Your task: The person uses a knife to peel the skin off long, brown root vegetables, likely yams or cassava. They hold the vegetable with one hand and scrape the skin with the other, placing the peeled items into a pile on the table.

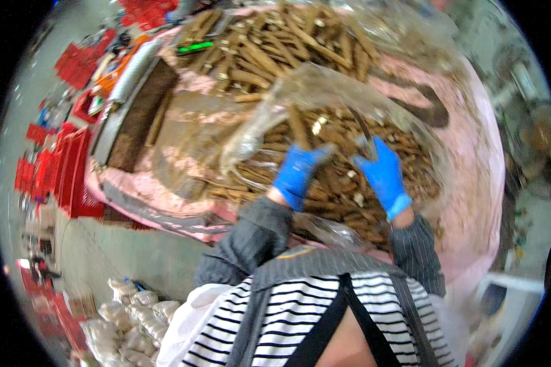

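My left hand [297,175], in a blue glove, is at the lower end of a thick brown root [297,126]; its fingers look closed around it, the thumb held out to the right. To its right, my right hand [384,172], also gloved in blue, has a thin dark curved piece [362,123] between thumb and fingers; blur hides what it is. Both hands are over a clear plastic bag [245,142], opened wide and full of brown roots [402,163], some showing pale cut ends.
More roots [261,52] are heaped beyond the bag on a pink sheet [473,179]. A bright green object [195,47] lies on them. At left are a metal-edged tray [135,121] and stacked red crates [73,172]. Filled bags [135,316] stand at lower left, a fan [509,62] at upper right.
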Available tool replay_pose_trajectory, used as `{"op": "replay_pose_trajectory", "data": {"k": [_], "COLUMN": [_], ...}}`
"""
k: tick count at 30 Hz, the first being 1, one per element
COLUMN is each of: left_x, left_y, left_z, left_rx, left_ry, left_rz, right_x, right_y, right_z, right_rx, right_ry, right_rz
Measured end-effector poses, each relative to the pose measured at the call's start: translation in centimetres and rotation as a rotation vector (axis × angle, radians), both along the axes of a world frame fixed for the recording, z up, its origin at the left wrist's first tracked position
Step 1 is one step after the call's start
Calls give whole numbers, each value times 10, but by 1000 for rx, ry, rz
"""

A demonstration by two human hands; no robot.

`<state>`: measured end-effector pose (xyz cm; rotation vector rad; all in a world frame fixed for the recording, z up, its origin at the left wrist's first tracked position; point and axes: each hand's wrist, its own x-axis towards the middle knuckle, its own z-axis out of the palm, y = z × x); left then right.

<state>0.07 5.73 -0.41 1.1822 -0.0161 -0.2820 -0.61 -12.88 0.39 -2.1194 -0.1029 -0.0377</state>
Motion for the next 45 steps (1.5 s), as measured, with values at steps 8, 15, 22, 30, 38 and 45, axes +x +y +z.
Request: {"op": "replay_pose_trajectory", "data": {"k": [8, 15, 22, 30, 38, 45], "left_x": [-4, -14, -12, -8, -17, -15], "left_y": [11, 19, 30, 30, 43, 46], "left_z": [-12, 1, -23, -8, 10, -2], "left_rx": [-445, -429, -439, -350, 314, 579], "left_ry": [44, 7, 35, -43, -124, -326], "left_rz": [18, 161, 165, 204, 15, -93], "right_x": [-6, -13, -33, -36, -41, -39], "right_y": [7, -1, 18, 6, 7, 3], "right_z": [-29, -17, 8, -19, 10, 14], "right_rx": [-31, -116, 207, 34, -5, -445], "right_ry": [-86, -44, -207, 444, -304, -302], "right_rz": [-38, -67, -134, 126, 87, 143]}}
